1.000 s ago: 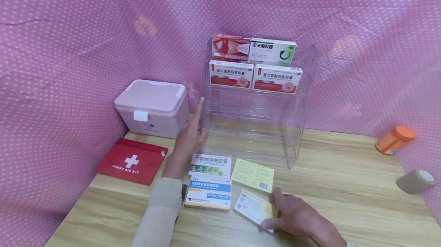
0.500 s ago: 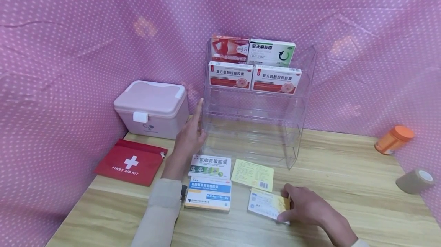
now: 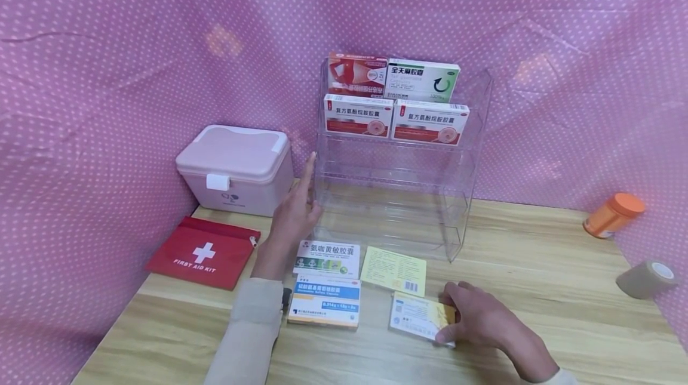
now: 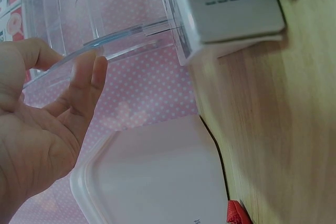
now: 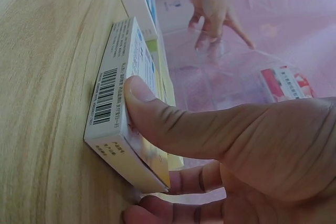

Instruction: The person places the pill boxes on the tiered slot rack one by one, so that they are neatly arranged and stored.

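Right hand (image 3: 481,319) has a grip on a small yellow-white box (image 3: 421,316) lying on the table (image 3: 537,289), thumb on its near edge, fingers on the far side. Left hand (image 3: 292,218) has fingers straight, grip loose and holding nothing, touching the left side of the clear rack (image 3: 400,194). Blue box (image 3: 325,304), green box (image 3: 328,258) and yellow leaflet (image 3: 394,270) lie just left of the held box. Pink case (image 3: 236,167) behind the left hand.
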The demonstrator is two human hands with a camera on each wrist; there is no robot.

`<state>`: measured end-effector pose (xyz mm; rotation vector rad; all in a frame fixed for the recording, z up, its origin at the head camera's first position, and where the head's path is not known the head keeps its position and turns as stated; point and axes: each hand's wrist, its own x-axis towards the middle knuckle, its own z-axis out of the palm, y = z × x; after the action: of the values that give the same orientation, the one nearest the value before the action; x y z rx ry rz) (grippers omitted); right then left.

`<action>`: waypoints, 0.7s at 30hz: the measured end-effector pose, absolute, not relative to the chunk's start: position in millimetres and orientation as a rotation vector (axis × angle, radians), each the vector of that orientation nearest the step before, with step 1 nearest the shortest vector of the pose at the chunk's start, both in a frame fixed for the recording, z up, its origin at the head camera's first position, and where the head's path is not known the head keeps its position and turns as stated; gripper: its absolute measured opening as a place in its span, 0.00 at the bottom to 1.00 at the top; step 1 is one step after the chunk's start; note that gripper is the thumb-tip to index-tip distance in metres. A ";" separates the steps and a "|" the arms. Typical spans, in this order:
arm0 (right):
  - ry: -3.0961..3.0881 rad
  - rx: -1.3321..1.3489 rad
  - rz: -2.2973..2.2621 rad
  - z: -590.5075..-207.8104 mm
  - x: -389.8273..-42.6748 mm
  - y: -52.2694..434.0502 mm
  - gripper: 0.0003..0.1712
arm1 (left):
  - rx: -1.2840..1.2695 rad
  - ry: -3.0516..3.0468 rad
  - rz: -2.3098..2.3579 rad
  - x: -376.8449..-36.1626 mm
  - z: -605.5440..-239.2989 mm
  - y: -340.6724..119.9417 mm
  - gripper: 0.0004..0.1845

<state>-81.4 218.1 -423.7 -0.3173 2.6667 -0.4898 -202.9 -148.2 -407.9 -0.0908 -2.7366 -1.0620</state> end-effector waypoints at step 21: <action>2.568 -0.767 -1.278 -436.6 -94.1 223.7 0.19 | -0.083 -2.736 -1.078 -204.5 -407.8 -147.6 0.66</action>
<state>-94.1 223.7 -436.6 -0.7673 2.5676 -1.2783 -204.5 -147.6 -407.8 -0.0831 -2.7363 -1.0778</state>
